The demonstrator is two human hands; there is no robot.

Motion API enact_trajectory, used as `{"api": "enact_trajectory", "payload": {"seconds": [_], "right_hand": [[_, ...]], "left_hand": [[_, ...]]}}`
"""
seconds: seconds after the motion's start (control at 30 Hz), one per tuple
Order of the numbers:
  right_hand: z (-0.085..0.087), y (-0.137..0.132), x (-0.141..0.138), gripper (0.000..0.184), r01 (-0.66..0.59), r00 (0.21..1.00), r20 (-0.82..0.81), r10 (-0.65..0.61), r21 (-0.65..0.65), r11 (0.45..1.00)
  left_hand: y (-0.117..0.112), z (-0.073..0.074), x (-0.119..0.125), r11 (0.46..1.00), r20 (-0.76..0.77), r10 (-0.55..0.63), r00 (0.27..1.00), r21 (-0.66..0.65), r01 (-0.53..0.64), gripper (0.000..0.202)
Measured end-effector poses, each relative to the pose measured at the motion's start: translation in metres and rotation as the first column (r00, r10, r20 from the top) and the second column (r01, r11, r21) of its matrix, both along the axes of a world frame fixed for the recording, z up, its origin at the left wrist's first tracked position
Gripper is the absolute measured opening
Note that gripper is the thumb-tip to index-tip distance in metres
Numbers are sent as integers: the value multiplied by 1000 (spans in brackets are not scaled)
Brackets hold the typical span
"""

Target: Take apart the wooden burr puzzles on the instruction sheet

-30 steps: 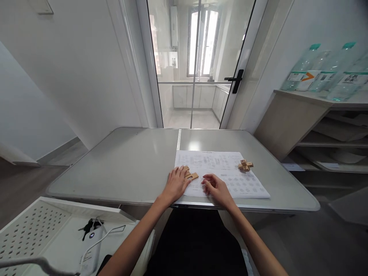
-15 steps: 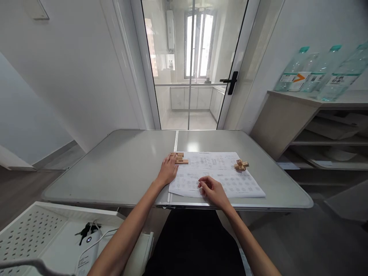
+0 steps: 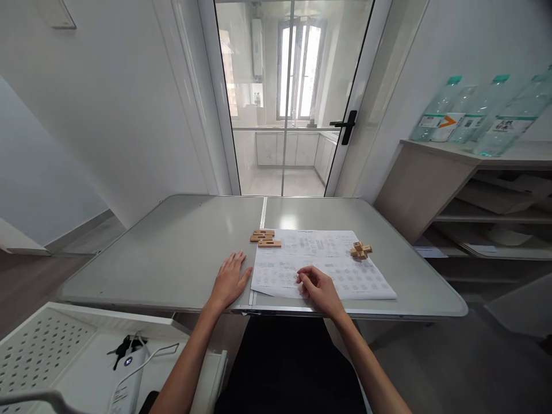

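My left hand [image 3: 230, 279] lies flat on the grey table [image 3: 194, 230], fingers spread, just left of a printed paper sheet [image 3: 310, 256]. Over the sheet's lower part rests my right hand [image 3: 318, 287], its fingers curled and the thumb and forefinger drawn together. Whatever may be between those fingertips is too small to make out. Several notched wooden puzzle pieces [image 3: 269, 244] lie beside each other at the sheet's upper left corner, beyond my left hand. At the sheet's right edge sits an interlocked wooden burr puzzle [image 3: 360, 250], apart from both hands.
A white perforated basket [image 3: 47, 345] stands below the table's left front, holding keys [image 3: 123, 348] and a white power bank [image 3: 129, 374] with a cable. To the right, a shelf unit [image 3: 409, 184] carries several plastic bottles [image 3: 440, 112]. Behind the table is a glass door [image 3: 263, 115].
My left hand has drawn back from the wooden pieces, down and left onto the bare table, uncovering them. The right hand has stayed almost where it was.
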State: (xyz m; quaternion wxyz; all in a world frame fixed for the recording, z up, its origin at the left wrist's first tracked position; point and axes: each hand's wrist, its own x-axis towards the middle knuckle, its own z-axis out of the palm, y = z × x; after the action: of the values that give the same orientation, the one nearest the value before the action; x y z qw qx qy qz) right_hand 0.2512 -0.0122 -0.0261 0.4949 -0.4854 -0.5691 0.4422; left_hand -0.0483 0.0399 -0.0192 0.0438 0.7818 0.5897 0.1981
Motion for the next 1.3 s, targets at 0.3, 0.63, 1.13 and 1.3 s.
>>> {"api": "enact_trajectory", "payload": {"seconds": [0.3, 0.63, 1.13, 1.3], "right_hand": [[2, -1, 1, 36, 21, 999, -37, -21, 0, 1000], [2, -1, 1, 39, 21, 998, -56, -22, -10, 1000], [6, 0, 7, 39, -13, 990, -144, 9, -28, 1000], [5, 13, 47, 49, 157, 972, -175, -155, -3, 988]], "left_hand": [[-2, 2, -2, 1000, 4, -11, 1000, -2, 11, 56], [-3, 6, 0, 1000, 14, -16, 1000, -12, 16, 51], [-2, 2, -4, 1000, 37, -26, 999, 7, 25, 51], [-2, 1, -4, 1000, 36, -21, 999, 19, 21, 49]]}}
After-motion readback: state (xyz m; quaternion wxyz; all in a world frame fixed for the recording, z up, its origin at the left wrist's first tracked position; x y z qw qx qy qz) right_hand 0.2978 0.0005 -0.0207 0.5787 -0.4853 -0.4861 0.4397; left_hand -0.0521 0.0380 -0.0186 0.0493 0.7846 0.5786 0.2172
